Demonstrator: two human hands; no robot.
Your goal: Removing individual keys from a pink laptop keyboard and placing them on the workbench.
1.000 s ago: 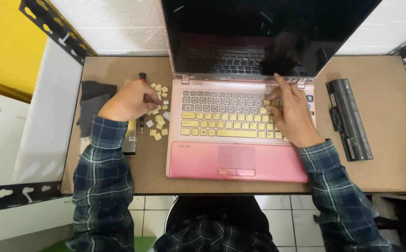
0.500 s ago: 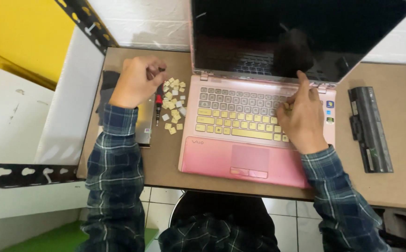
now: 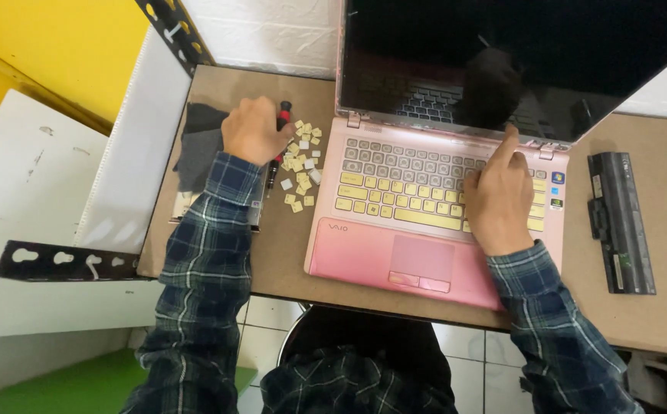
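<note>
A: What changed since a moment ago?

B: My left hand (image 3: pixel 253 129) has moved up off the loose pale-yellow keycaps (image 3: pixel 301 165) on the brown desk (image 3: pixel 287 253), fingers curled beside the red-and-black screwdriver (image 3: pixel 280 142); I cannot tell if it grips.

A: And your right?

B: My right hand (image 3: pixel 498 203) stays on the open pink laptop (image 3: pixel 394 257), forefinger now stretched, holding nothing, pressing the yellow keyboard's (image 3: pixel 410 188) top row.

Glossy pink plastic laptop (image 3: pixel 394 257) on matt brown fibreboard table (image 3: pixel 655 307); plaid cloth sleeves (image 3: pixel 203 261).
</note>
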